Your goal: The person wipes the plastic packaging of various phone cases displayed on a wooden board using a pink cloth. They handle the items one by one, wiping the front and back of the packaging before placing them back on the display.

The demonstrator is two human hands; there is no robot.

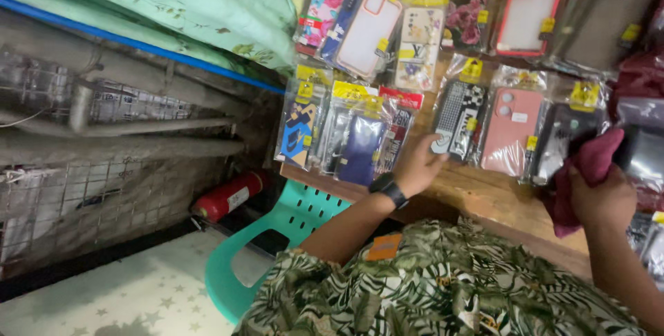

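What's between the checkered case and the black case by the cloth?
In the head view, a pink case lies between the checkered case and the black case.

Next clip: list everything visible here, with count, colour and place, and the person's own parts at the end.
phone cases: over a dozen, mixed colours, bagged with yellow tags, spread on the table
table: one, wooden, right
cloth: one, maroon, in right hand
chair: one, teal plastic, under table edge
fire extinguisher: one, red, lying on floor
wire mesh: grey, left
floral fabric: pale green, top left
watch: one, black, left wrist
left hand: touching a checkered case
right hand: gripping the cloth
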